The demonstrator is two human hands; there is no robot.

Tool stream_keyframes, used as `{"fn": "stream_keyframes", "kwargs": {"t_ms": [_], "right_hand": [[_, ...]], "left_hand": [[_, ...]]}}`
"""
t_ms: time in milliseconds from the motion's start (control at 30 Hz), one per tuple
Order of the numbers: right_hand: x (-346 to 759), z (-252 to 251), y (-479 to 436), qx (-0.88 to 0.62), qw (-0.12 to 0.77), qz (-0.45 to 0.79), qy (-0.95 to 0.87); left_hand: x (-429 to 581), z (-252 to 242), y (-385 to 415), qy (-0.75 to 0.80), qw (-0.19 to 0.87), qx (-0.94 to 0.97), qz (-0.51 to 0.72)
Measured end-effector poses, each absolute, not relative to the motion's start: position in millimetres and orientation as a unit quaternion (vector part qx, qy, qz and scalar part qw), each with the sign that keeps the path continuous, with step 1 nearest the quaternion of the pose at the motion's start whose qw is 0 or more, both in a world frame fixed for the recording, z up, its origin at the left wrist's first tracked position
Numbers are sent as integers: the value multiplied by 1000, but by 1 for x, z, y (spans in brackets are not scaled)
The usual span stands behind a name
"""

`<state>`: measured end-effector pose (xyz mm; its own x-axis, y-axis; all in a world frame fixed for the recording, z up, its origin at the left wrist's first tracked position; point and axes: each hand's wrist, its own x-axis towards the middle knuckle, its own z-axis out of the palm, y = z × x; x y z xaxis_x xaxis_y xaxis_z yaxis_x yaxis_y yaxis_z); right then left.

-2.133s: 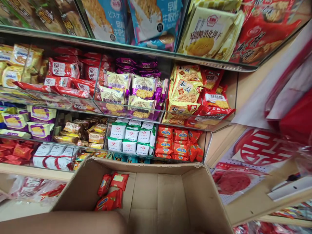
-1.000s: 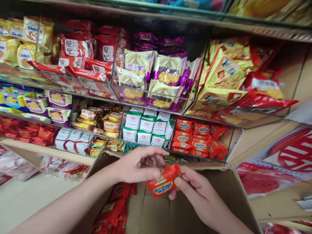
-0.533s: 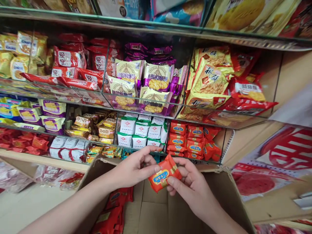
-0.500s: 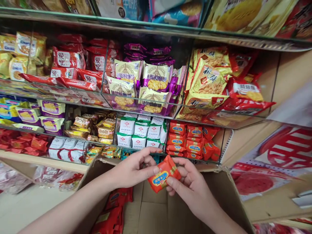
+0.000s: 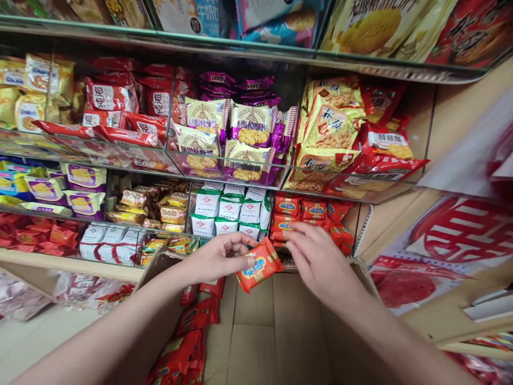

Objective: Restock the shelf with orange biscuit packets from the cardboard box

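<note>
Between the thumb and fingers of my left hand [image 5: 218,258] is a small red snack packet [image 5: 259,264] with a blue and gold label, held above an open cardboard box [image 5: 253,342]. My right hand [image 5: 316,256] is off that packet, its fingers extended and apart in front of the stacked red packets [image 5: 286,206] in the lower shelf's right compartment. Whether its fingertips touch the stack cannot be made out. More red packets [image 5: 182,355] lie along the left side inside the box.
White-and-green packets [image 5: 230,208] fill the compartment left of the red stack. A glass shelf edge [image 5: 224,174] runs above, with yellow and purple biscuit packs [image 5: 250,125] on it. A wooden side panel with red printed sheets [image 5: 460,230] stands at right.
My right hand has let go of the red packet and moved up toward the shelf stack. My left hand keeps the packet, now slightly higher and further left.
</note>
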<state>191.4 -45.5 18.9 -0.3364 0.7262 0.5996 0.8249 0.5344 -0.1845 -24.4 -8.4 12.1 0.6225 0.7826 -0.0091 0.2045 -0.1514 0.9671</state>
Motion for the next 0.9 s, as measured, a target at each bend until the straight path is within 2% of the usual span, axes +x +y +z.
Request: {"fn": "stream_keyframes", "kwargs": {"t_ms": [167, 267, 600, 900], "right_hand": [[196, 27, 9, -552, 173, -91, -810], [193, 23, 28, -603, 135, -102, -779], [190, 21, 56, -624, 120, -125, -762], [193, 19, 53, -629, 182, -124, -745]], "left_hand": [[-23, 10, -9, 348, 545, 710, 279], [-22, 11, -10, 342, 549, 709, 280], [-21, 10, -8, 348, 530, 718, 288], [-17, 11, -4, 361, 515, 715, 306]]}}
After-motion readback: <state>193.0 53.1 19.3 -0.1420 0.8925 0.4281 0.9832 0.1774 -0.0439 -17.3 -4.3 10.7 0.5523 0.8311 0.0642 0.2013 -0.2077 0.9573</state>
